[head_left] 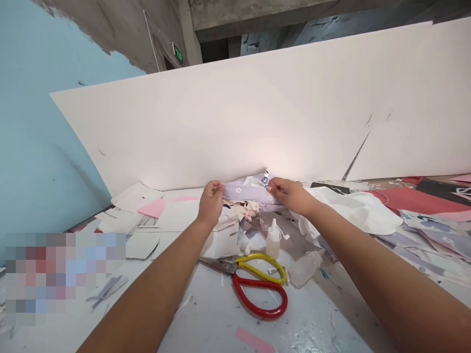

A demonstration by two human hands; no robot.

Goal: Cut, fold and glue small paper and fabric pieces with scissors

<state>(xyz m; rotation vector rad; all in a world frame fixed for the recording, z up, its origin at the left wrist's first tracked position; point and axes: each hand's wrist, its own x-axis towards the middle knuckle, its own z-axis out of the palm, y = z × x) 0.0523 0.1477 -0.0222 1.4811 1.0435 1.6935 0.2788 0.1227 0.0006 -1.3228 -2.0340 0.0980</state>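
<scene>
Left hand is closed, gripping one end of a lilac floral strip, which sits raised against a white board. Below the strip lie red-and-yellow scissors and an upright squeeze bottle. Right hand pinches the other end — a second bottle lies on its side below it.

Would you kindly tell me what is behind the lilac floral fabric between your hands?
A large white board stands behind the fabric, held by the left hand and right hand; the fabric hides the board's lower edge there.
</scene>
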